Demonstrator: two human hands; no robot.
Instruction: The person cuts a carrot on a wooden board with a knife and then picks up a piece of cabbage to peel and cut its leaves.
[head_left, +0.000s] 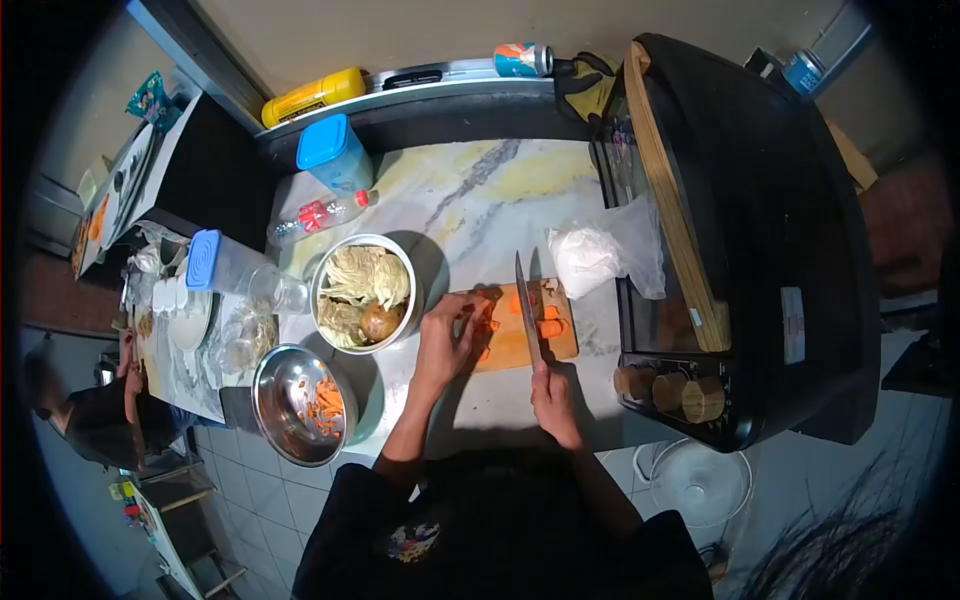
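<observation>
My right hand [553,398] is wrapped round the handle of a long kitchen knife [527,305]. Its blade points away from me over a wooden cutting board [500,358]. At the board's left side, the fingers of my left hand [447,338] are bent and drawn together on small orange carrot pieces [486,312], partly hidden by the fingers. More carrot chunks [551,327] lie just right of the blade. To the left, a steel bowl [265,395] contains cut carrot strips [325,405]. Behind it, a white bowl [322,325] contains cabbage leaves [352,275] and a brown round vegetable [382,321].
A bag of white powder [585,262] sits behind the board, beside a black oven [760,230]. A plastic bottle [315,215], a blue-lidded container [335,155] and a clear jug [235,270] stand leftward. Another person [100,420] is at far left. A strainer [700,485] is low at right.
</observation>
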